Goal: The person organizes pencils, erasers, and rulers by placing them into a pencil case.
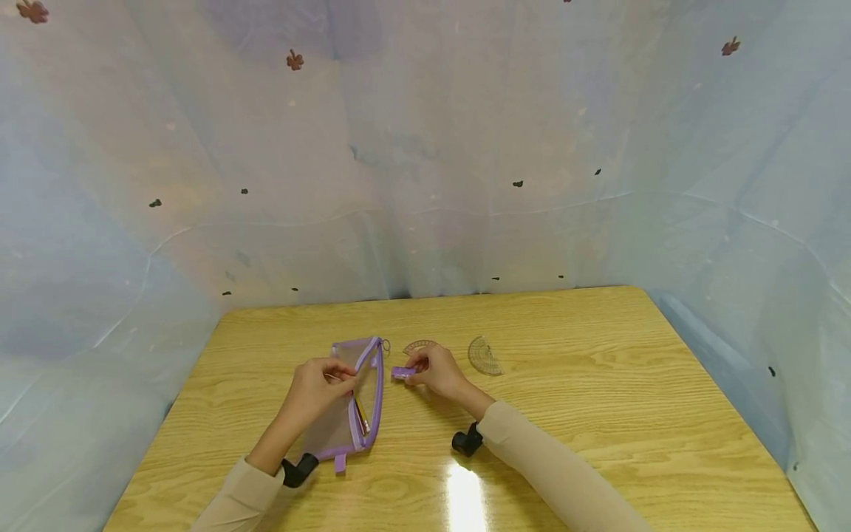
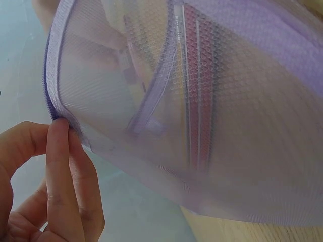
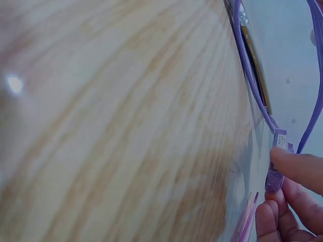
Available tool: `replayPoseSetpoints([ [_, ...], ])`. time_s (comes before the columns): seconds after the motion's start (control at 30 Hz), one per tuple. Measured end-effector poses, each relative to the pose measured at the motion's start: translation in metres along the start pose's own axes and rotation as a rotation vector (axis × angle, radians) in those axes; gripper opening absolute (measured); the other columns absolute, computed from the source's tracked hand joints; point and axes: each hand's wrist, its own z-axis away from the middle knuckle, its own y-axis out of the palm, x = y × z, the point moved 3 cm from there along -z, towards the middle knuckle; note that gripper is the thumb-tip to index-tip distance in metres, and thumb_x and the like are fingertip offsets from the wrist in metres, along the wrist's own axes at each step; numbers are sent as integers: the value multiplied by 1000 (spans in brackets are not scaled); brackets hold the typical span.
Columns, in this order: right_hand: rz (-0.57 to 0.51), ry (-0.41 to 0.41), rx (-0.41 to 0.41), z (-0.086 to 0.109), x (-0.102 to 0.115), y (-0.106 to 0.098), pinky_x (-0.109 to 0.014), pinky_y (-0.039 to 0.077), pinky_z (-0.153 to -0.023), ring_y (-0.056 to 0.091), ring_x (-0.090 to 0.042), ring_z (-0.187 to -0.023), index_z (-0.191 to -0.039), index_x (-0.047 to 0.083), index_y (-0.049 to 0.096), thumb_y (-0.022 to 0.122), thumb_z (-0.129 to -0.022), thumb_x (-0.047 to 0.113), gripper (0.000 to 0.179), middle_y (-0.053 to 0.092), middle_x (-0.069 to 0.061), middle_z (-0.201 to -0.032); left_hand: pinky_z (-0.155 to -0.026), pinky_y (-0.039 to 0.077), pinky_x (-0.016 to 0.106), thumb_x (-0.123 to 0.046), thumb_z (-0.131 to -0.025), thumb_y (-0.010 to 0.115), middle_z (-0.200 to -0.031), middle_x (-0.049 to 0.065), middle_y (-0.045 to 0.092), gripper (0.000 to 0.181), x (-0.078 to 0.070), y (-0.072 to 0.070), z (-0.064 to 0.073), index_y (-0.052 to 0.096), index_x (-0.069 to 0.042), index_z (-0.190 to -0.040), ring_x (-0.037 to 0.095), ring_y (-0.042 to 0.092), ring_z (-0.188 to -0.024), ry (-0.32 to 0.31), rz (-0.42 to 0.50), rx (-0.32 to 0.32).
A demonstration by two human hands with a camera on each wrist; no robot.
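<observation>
A see-through mesh pencil case point(image 1: 326, 436) with purple trim lies unzipped on the table. My left hand point(image 1: 319, 386) pinches the edge of its opening, seen closely in the left wrist view at the zip edge point(image 2: 54, 96). Inside the case are a yellow pencil point(image 1: 360, 412) and a long reddish strip point(image 2: 198, 96). My right hand point(image 1: 437, 371) holds a small purple block point(image 1: 400, 373) between thumb and fingers, just right of the opening. The right wrist view shows a pale printed label on this block point(image 3: 274, 176); its exact kind is unclear.
One clear protractor point(image 1: 484, 356) lies right of my right hand. Another protractor point(image 1: 419, 344) is partly covered by that hand. A metal ring point(image 1: 386, 345) hangs at the case's far corner. Behind the wooden table point(image 1: 598, 414) hangs a pale curtain point(image 1: 425, 148).
</observation>
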Motion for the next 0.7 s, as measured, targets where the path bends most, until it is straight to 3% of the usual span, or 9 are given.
replayPoseSetpoints([
  [0.7,-47,-11,-10,-2,7,8,-22,49,-59,55,-7,-64,-86,-3,75,87,-72,-4,19,67,-10,-78,-59,54,25,-3,-86,76,-81,3,71,6,-2,0,1,75,-1,-92,15,66,-70,2,3,4],
])
